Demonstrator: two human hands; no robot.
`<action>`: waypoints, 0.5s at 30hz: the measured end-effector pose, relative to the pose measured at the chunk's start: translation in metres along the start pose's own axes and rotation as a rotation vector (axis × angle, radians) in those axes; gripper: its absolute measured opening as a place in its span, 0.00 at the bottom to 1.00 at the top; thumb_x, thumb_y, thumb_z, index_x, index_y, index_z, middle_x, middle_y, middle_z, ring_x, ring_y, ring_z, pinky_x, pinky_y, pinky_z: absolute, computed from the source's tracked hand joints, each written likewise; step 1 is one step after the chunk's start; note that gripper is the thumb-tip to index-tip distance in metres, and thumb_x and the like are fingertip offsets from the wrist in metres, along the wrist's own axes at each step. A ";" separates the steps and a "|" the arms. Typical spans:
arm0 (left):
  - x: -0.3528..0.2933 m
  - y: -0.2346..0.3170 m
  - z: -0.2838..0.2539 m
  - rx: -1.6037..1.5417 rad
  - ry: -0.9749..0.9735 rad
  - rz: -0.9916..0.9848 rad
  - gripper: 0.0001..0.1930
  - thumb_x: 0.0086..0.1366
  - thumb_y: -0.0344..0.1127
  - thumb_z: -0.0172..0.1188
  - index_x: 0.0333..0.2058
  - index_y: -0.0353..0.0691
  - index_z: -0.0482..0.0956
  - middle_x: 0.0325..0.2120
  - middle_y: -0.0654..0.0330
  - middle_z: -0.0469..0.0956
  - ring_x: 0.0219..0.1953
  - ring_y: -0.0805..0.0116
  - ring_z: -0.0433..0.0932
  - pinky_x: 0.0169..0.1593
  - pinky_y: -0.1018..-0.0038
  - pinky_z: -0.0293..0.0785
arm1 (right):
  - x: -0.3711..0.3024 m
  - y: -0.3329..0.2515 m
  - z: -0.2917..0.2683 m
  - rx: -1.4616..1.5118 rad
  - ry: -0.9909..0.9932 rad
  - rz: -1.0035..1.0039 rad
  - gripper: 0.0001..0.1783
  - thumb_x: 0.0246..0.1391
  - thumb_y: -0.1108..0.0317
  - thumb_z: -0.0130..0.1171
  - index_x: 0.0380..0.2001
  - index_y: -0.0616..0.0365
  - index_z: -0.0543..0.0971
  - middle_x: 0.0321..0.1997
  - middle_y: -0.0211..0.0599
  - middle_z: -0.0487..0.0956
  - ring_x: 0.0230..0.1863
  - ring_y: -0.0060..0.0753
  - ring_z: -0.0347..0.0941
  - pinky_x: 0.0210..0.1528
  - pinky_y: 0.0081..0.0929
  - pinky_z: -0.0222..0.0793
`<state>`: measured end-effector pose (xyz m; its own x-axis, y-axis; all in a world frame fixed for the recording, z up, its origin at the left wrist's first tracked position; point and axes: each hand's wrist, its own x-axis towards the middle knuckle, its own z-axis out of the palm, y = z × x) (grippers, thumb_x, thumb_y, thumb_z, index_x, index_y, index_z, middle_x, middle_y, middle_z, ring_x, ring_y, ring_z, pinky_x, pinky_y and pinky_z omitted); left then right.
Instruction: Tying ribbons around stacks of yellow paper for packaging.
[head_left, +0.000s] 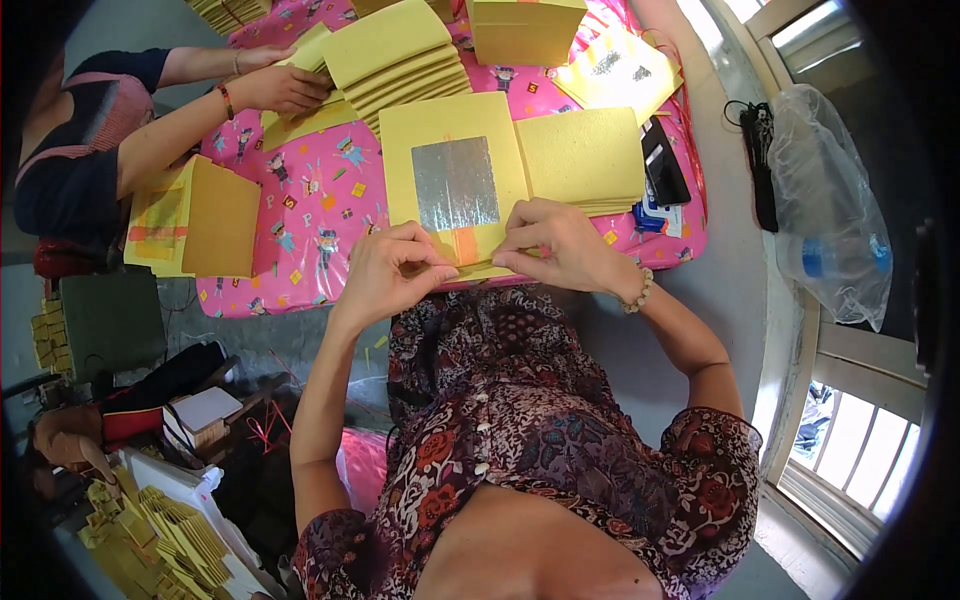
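Note:
A yellow paper sheet (400, 170) with a silver foil square and an orange strip lies flat at the table's near edge. My left hand (395, 270) pinches its near edge between thumb and fingers, just left of the strip. On the other side of the strip, my right hand (560, 245), with a beaded bracelet at the wrist, pinches the same edge. The edge looks folded or raised between my fingertips. Touching the sheet's right side is a stack of plain yellow paper (585, 155).
A pink patterned cloth (300, 240) covers the table. Beyond the sheet stands a fanned yellow stack (395, 60); a co-worker's hands (285, 90) handle paper beside it. A yellow bundle (220, 220) sits at left, a dark phone (665, 165) at right. A clear plastic bag (830, 200) hangs by the window.

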<state>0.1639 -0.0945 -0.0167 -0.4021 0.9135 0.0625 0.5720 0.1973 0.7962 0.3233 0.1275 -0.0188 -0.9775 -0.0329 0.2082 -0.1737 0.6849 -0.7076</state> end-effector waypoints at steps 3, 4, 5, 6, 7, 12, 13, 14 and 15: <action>0.002 -0.002 0.002 -0.023 0.012 -0.002 0.08 0.54 0.39 0.73 0.27 0.43 0.87 0.25 0.67 0.80 0.25 0.70 0.79 0.29 0.74 0.72 | 0.002 0.001 -0.001 0.005 -0.009 0.019 0.10 0.52 0.61 0.69 0.28 0.57 0.85 0.29 0.37 0.77 0.32 0.41 0.76 0.36 0.37 0.72; 0.002 -0.003 0.002 -0.024 0.013 -0.003 0.08 0.54 0.39 0.73 0.27 0.43 0.87 0.25 0.67 0.80 0.25 0.70 0.79 0.29 0.74 0.72 | 0.002 0.000 -0.001 0.008 -0.014 0.026 0.10 0.52 0.61 0.68 0.28 0.58 0.85 0.29 0.38 0.77 0.32 0.41 0.76 0.36 0.37 0.72; 0.002 -0.003 0.002 -0.020 0.014 -0.009 0.08 0.55 0.39 0.73 0.27 0.43 0.87 0.25 0.67 0.80 0.25 0.70 0.79 0.29 0.74 0.72 | 0.002 0.000 -0.002 0.010 -0.020 0.033 0.10 0.52 0.61 0.68 0.28 0.58 0.85 0.29 0.38 0.77 0.32 0.41 0.76 0.36 0.37 0.72; 0.002 -0.003 0.002 -0.017 0.015 -0.015 0.08 0.55 0.40 0.73 0.27 0.43 0.87 0.25 0.67 0.80 0.25 0.71 0.79 0.29 0.74 0.72 | 0.002 -0.001 -0.002 0.010 -0.020 0.033 0.10 0.52 0.61 0.68 0.28 0.58 0.85 0.29 0.38 0.77 0.32 0.41 0.76 0.36 0.37 0.72; 0.001 -0.003 0.002 -0.017 0.016 -0.015 0.08 0.55 0.40 0.73 0.27 0.43 0.87 0.25 0.67 0.80 0.25 0.71 0.79 0.29 0.74 0.72 | 0.002 -0.001 -0.001 0.011 -0.017 0.032 0.10 0.52 0.62 0.68 0.28 0.58 0.85 0.29 0.38 0.77 0.32 0.41 0.76 0.36 0.37 0.72; 0.001 -0.004 0.004 -0.036 0.030 -0.022 0.08 0.55 0.40 0.73 0.26 0.44 0.87 0.25 0.68 0.80 0.25 0.72 0.80 0.28 0.74 0.72 | 0.001 -0.001 0.000 0.015 -0.015 0.045 0.10 0.52 0.62 0.68 0.28 0.58 0.85 0.29 0.38 0.77 0.32 0.41 0.76 0.36 0.37 0.72; 0.001 -0.004 0.004 -0.036 0.030 -0.023 0.08 0.55 0.40 0.73 0.26 0.44 0.87 0.25 0.68 0.80 0.25 0.72 0.80 0.28 0.74 0.72 | 0.001 -0.001 0.000 0.012 -0.014 0.043 0.10 0.52 0.62 0.68 0.28 0.58 0.86 0.29 0.38 0.77 0.32 0.41 0.76 0.36 0.37 0.72; 0.001 -0.004 0.004 -0.033 0.029 -0.023 0.08 0.55 0.40 0.73 0.26 0.44 0.87 0.25 0.68 0.80 0.24 0.72 0.80 0.28 0.74 0.71 | 0.001 -0.001 0.000 0.009 -0.013 0.041 0.10 0.52 0.62 0.68 0.28 0.58 0.86 0.29 0.38 0.77 0.32 0.41 0.76 0.36 0.37 0.72; 0.002 -0.004 0.004 -0.029 0.027 -0.023 0.08 0.55 0.40 0.73 0.26 0.44 0.87 0.25 0.68 0.80 0.24 0.72 0.79 0.28 0.74 0.71 | 0.001 -0.001 0.000 0.009 -0.013 0.041 0.10 0.52 0.62 0.68 0.28 0.58 0.86 0.29 0.38 0.77 0.32 0.41 0.76 0.36 0.37 0.72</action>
<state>0.1639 -0.0921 -0.0219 -0.4346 0.8986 0.0597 0.5412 0.2076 0.8149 0.3225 0.1271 -0.0177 -0.9853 -0.0147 0.1701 -0.1347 0.6795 -0.7212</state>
